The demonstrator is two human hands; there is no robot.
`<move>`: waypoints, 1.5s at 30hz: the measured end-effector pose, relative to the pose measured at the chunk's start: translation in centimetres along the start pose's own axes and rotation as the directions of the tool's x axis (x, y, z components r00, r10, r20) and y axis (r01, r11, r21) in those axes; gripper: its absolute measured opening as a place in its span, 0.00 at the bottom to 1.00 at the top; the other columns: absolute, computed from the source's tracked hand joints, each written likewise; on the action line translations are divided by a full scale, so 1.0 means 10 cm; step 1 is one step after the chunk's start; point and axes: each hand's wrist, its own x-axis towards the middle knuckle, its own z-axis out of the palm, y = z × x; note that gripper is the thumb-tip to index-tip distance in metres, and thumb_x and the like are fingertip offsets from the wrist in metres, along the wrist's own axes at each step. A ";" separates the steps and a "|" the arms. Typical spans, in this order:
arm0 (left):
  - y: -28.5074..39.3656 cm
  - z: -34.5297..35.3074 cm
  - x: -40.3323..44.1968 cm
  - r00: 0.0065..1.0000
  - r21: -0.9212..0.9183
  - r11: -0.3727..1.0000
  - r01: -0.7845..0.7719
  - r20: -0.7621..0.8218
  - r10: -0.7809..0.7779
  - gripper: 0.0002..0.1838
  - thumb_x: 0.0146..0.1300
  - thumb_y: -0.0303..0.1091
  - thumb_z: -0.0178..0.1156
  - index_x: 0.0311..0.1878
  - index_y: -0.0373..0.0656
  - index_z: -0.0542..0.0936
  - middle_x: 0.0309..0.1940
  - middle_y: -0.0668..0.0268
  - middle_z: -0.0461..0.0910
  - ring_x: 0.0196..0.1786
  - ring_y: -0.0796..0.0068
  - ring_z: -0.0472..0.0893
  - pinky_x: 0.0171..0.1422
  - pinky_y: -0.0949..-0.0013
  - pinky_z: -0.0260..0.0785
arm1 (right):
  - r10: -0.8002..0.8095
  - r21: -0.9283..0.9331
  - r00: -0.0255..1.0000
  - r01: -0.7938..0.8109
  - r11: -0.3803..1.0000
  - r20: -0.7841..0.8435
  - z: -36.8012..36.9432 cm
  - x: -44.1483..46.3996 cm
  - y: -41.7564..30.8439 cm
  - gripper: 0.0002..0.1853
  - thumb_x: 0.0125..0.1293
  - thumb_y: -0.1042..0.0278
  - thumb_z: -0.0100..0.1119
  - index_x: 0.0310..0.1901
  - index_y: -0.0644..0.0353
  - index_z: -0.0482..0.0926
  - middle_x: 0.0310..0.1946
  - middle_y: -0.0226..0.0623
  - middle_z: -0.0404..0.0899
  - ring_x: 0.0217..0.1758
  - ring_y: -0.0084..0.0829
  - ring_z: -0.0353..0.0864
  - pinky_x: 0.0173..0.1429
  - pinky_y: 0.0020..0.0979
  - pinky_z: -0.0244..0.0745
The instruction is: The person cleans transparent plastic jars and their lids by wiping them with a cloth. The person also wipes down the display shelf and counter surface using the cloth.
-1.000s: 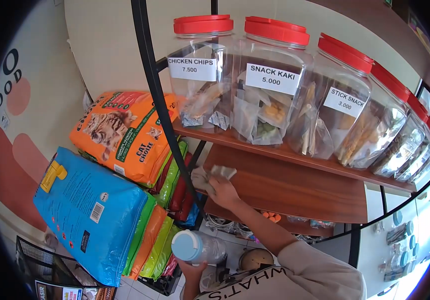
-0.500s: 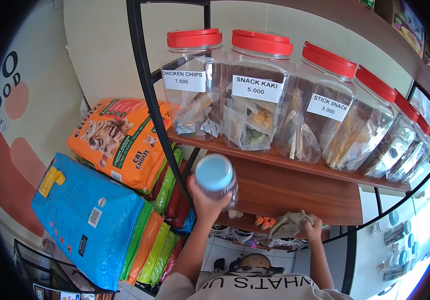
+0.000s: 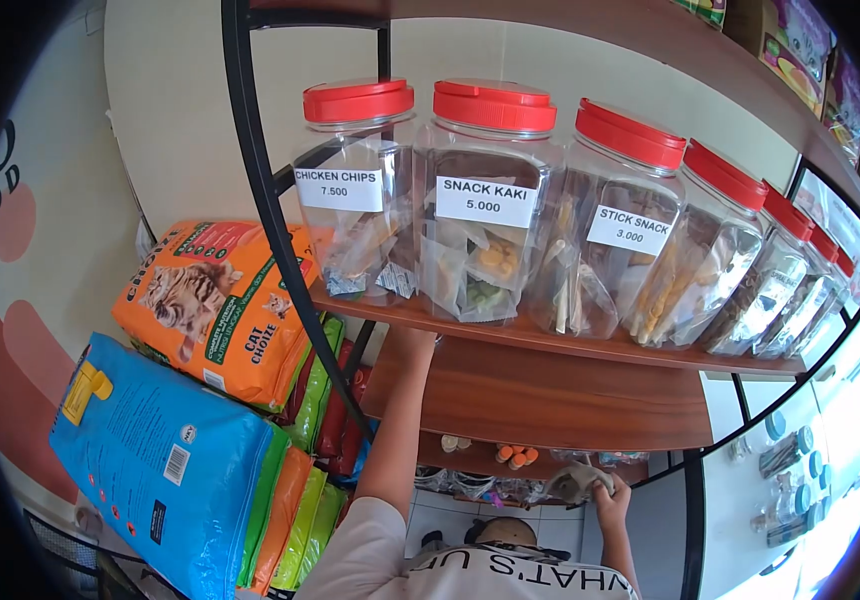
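My left arm reaches up to the lower wooden shelf (image 3: 550, 395), and my left hand (image 3: 413, 343) is mostly hidden beneath the upper shelf's edge. Its fingers, and whatever they may hold, do not show. My right hand (image 3: 611, 492) is closed on a grey-green cloth (image 3: 578, 482), low in front of the lower shelf. Above stand clear jars with red lids: a chicken chips jar (image 3: 355, 200), a snack kaki jar (image 3: 488, 210) and a stick snack jar (image 3: 615, 225), with several more to the right.
An orange cat food bag (image 3: 215, 300) and a blue bag (image 3: 165, 460) lie stacked at the left beside a black shelf post (image 3: 275, 220). Small orange-topped items (image 3: 517, 456) sit under the lower shelf. Blue-lidded jars (image 3: 785, 450) stand at the right.
My left hand has moved up under the upper shelf, and the blue-lidded jar it held is out of sight. My right hand has moved from the left to the lower right with the cloth.
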 end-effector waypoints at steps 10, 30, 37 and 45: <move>-0.27 -0.14 -0.21 0.978 0.278 0.954 -0.113 0.202 0.057 0.27 0.53 0.35 0.65 0.54 0.33 0.68 0.55 0.40 0.63 0.57 0.38 0.65 0.62 0.48 0.59 | -0.044 0.116 0.980 0.021 0.993 0.196 0.50 0.07 -0.43 0.12 0.60 0.63 0.58 0.26 0.63 0.74 0.19 0.25 0.67 0.25 0.17 0.63 0.28 0.25 0.60; 0.46 -1.88 -0.83 0.920 0.138 0.961 0.239 0.283 -0.270 0.44 0.51 0.23 0.57 0.69 0.26 0.44 0.67 0.37 0.50 0.71 0.39 0.52 0.74 0.51 0.43 | -0.770 0.393 0.591 0.667 0.634 0.240 3.72 0.84 -2.40 0.15 0.55 0.75 0.56 0.46 0.68 0.74 0.50 0.52 0.72 0.59 0.55 0.69 0.61 0.41 0.64; 0.28 -1.82 -0.95 0.916 0.100 0.966 0.239 0.307 -0.259 0.49 0.51 0.23 0.57 0.68 0.20 0.34 0.68 0.30 0.41 0.73 0.35 0.45 0.76 0.51 0.39 | -0.548 0.540 0.788 0.343 0.768 0.280 3.49 0.38 -1.83 0.12 0.61 0.71 0.52 0.44 0.68 0.73 0.47 0.50 0.71 0.52 0.41 0.72 0.56 0.34 0.66; 0.25 -1.90 -0.99 0.901 0.118 0.975 0.190 0.374 -0.221 0.47 0.54 0.26 0.55 0.69 0.23 0.37 0.69 0.33 0.43 0.73 0.36 0.44 0.76 0.52 0.38 | -0.726 0.591 0.687 0.598 0.542 -0.029 3.01 0.33 -2.52 0.18 0.55 0.62 0.62 0.42 0.66 0.75 0.47 0.46 0.71 0.51 0.41 0.70 0.56 0.38 0.65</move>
